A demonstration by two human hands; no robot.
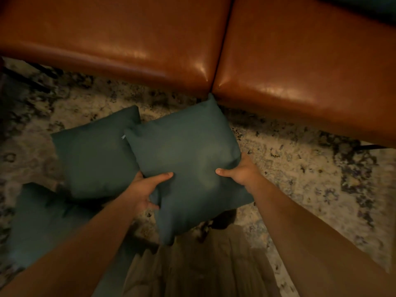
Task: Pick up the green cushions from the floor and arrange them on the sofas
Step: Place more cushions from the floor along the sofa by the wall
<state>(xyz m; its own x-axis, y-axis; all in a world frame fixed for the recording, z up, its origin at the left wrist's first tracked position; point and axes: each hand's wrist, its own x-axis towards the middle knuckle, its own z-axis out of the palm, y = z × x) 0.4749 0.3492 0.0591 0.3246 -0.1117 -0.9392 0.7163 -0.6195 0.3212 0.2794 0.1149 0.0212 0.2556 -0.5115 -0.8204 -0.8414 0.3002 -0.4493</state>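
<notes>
Both hands pinch the near green cushion (184, 159), left hand (145, 187) and right hand (237, 171) thumbs on top, its far corner pointing at the seam between two brown sofa seats (132, 39), overlapping a second cushion (94, 159) lying on the patterned rug (300, 168).

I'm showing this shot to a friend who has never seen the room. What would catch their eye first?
Probably the green cushion at the centre, gripped at its sides by the left hand and right hand. Next, the shiny orange-brown sofa seats across the top, and two more green cushions lying on the patterned rug at left.
</notes>
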